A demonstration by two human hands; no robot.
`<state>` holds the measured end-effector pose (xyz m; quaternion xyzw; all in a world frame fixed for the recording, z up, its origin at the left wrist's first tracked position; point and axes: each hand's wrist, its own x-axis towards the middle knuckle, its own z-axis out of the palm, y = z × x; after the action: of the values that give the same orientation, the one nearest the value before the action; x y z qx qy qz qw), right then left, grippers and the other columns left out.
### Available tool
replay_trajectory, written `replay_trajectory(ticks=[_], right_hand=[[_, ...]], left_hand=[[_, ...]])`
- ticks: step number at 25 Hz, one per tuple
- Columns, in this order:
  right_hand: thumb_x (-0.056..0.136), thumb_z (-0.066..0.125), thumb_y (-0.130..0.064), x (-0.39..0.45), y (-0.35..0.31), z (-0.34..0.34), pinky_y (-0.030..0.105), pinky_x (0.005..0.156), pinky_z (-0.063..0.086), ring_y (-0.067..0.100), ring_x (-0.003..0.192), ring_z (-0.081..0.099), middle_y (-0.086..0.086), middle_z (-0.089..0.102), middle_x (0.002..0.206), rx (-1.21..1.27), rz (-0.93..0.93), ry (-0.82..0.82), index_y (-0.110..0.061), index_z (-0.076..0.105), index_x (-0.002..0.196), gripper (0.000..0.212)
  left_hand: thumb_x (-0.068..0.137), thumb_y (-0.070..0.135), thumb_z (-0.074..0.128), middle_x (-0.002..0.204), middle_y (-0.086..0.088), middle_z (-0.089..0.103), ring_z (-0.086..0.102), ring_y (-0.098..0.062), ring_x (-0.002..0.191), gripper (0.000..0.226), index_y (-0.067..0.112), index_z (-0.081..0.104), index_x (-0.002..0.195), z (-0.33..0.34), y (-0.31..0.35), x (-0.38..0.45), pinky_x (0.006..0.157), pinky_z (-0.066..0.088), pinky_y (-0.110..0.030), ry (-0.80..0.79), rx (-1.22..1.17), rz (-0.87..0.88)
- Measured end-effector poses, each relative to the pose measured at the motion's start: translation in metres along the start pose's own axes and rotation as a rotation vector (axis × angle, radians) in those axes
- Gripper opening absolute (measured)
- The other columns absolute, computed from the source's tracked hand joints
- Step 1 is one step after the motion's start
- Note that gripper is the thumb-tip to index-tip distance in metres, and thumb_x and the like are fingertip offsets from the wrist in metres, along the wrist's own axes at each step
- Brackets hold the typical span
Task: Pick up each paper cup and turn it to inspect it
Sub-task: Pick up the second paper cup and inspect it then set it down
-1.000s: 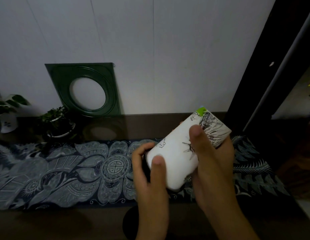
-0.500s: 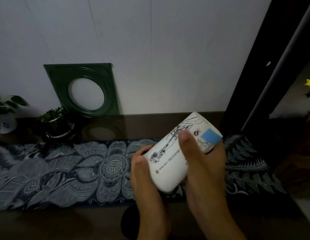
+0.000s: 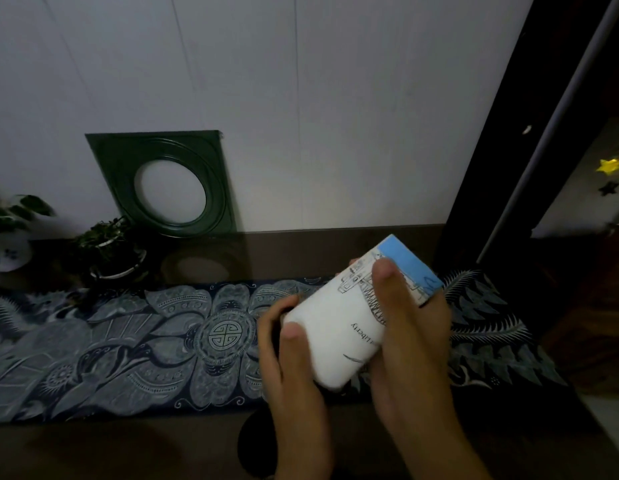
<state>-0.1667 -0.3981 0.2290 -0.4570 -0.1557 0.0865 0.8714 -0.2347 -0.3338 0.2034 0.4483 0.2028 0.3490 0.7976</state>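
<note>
Dim light covered a dark table [image 3: 93,448] with a patterned runner [image 3: 128,348]. Above the runner's right part, both hands held the tilted paper cup [image 3: 349,327]: left hand [image 3: 294,382] curled round one end, right hand [image 3: 412,341] gripping the printed wall. Rotation was best done by light fingertip pressure to avoid crushing. Left of the cup stood two potted plants [image 3: 107,244] and a green frame [image 3: 169,181], well apart; nothing obstructed turning.

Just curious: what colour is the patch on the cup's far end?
Light blue, on the white paper cup; head view.
</note>
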Motion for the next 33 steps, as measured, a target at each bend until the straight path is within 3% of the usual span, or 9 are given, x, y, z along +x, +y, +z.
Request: replay_trajectory(ticks=[8,12,15,17,21,25,27,30,33], right_hand=[[0.062,0.086,-0.053,0.012,-0.020,-0.024,0.049,0.081,0.058,0.035,0.102,0.070,0.011,0.072,0.110,-0.200,-0.090,-0.437,-0.024,0.061,0.117,0.067],[0.056,0.090,-0.052,0.004,-0.015,-0.020,0.053,0.081,0.058,0.037,0.097,0.071,0.016,0.074,0.105,-0.003,0.005,-0.158,-0.006,0.056,0.122,0.087],[0.050,0.089,-0.054,0.002,-0.011,-0.021,0.043,0.065,0.062,0.031,0.089,0.076,0.012,0.077,0.100,0.091,0.105,0.115,-0.014,0.058,0.119,0.085],[0.056,0.085,-0.055,0.004,-0.010,-0.030,0.036,0.059,0.061,0.024,0.081,0.077,0.006,0.078,0.095,0.039,0.129,0.170,-0.023,0.060,0.116,0.072],[0.076,0.067,-0.051,0.006,-0.002,-0.066,0.023,0.073,0.059,0.004,0.103,0.068,-0.010,0.059,0.129,-0.381,0.038,0.006,-0.046,0.034,0.141,0.073],[0.087,0.072,-0.032,-0.009,0.022,-0.116,-0.004,0.095,0.029,-0.023,0.137,0.003,-0.031,-0.016,0.157,-0.873,0.015,-0.410,-0.062,0.018,0.141,0.083],[0.089,0.071,-0.031,-0.013,0.036,-0.139,0.015,0.112,0.029,-0.012,0.143,-0.008,-0.032,-0.028,0.153,-0.951,0.129,-0.497,-0.062,0.007,0.141,0.088],[0.090,0.053,-0.050,-0.010,0.053,-0.170,0.033,0.118,0.024,0.002,0.148,0.004,-0.019,-0.003,0.162,-0.852,0.262,-0.407,-0.054,0.012,0.144,0.067],[0.088,0.045,-0.057,-0.011,0.074,-0.199,0.014,0.104,0.038,-0.006,0.137,0.035,-0.013,0.034,0.155,-0.606,0.512,-0.313,-0.050,0.029,0.143,0.057]], left_hand=[[0.078,0.067,0.054,0.096,-0.030,0.075,0.074,-0.040,0.073,0.075,0.003,0.078,0.109,-0.010,0.009,-0.001,0.054,0.062,-0.041,-0.337,-0.351,-0.825],[0.071,0.056,0.065,0.113,-0.011,0.078,0.073,-0.041,0.101,0.053,0.022,0.073,0.110,0.005,-0.010,-0.006,0.082,0.057,-0.066,-0.082,-0.124,-0.217],[0.078,0.036,0.063,0.114,0.028,0.068,0.069,0.001,0.101,0.042,0.028,0.058,0.119,0.018,-0.022,-0.017,0.074,0.057,-0.016,-0.085,0.241,0.435],[0.081,0.028,0.063,0.116,0.034,0.062,0.062,0.010,0.104,0.041,0.020,0.053,0.120,0.020,-0.037,-0.019,0.076,0.049,-0.004,-0.105,0.337,0.566],[0.077,0.040,0.068,0.099,0.020,0.075,0.071,0.004,0.084,0.019,0.040,0.066,0.096,0.027,-0.066,-0.009,0.067,0.056,-0.017,0.128,0.194,0.247],[0.097,0.025,0.064,0.097,-0.011,0.073,0.074,-0.015,0.068,0.007,0.030,0.066,0.092,0.025,-0.095,0.006,0.056,0.058,-0.035,0.297,0.036,-0.207],[0.099,0.023,0.061,0.095,-0.011,0.071,0.074,-0.010,0.063,0.008,0.026,0.066,0.093,0.022,-0.110,0.005,0.049,0.057,-0.027,0.262,0.058,-0.253],[0.096,0.026,0.059,0.086,0.004,0.076,0.075,-0.003,0.068,0.023,0.037,0.075,0.083,0.010,-0.135,-0.003,0.048,0.056,-0.022,0.146,0.196,-0.305],[0.090,0.038,0.062,0.100,0.001,0.078,0.077,-0.016,0.092,0.018,0.035,0.079,0.091,-0.014,-0.155,-0.010,0.058,0.061,-0.034,0.090,0.247,-0.386]])
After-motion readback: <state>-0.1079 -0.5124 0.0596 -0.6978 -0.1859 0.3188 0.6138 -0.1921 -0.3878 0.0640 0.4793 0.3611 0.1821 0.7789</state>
